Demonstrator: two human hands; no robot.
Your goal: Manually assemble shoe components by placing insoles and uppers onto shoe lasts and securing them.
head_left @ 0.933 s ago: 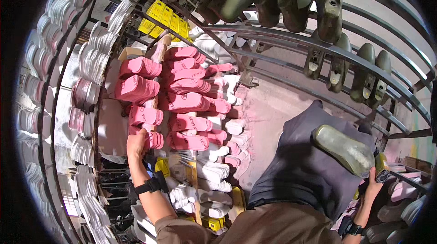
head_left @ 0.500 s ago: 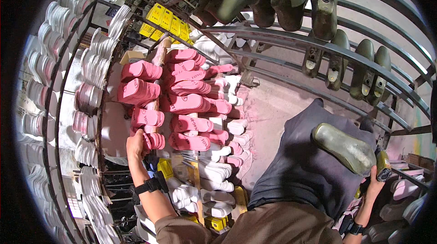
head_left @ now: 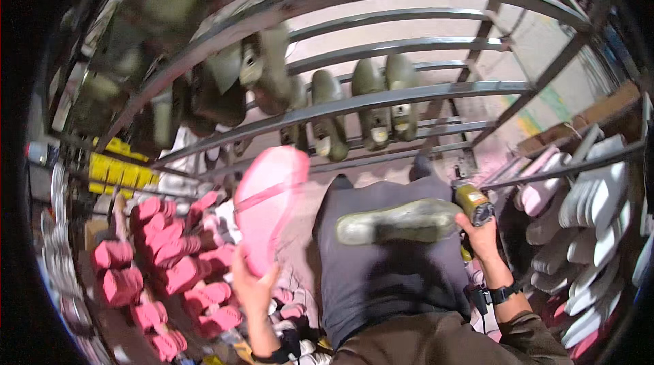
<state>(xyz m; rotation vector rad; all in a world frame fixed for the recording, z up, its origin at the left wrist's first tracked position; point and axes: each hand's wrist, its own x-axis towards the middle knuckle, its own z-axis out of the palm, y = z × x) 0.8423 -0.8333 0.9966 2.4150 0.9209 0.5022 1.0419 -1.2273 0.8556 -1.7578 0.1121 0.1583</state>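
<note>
In my left hand (head_left: pixel 254 282), pinched at its narrow end, is a pink insole (head_left: pixel 267 194). A darker band crosses it, and it stands raised to the left of my lap. An olive-green shoe last (head_left: pixel 402 223) lies sole up across my thighs, over dark grey cloth. At the last's right end, my right hand (head_left: pixel 481 234) is closed around a yellow-and-black hand tool (head_left: pixel 473 203), whose exact kind I cannot make out. The thumb side of this hand is against or close beside the last, and the fingers are partly hidden.
A metal rack (head_left: pixel 409 96) with several shoe lasts (head_left: pixel 368 99) spans the area ahead. Stacks of pink insoles (head_left: pixel 184 273) stand at left, with yellow boxes (head_left: pixel 121 173) behind. White and grey insoles (head_left: pixel 593 194) line a shelf at right.
My left hand has come away from the pink stacks with one insole and moved right, toward my lap. The view has turned right. The last still lies on my lap.
</note>
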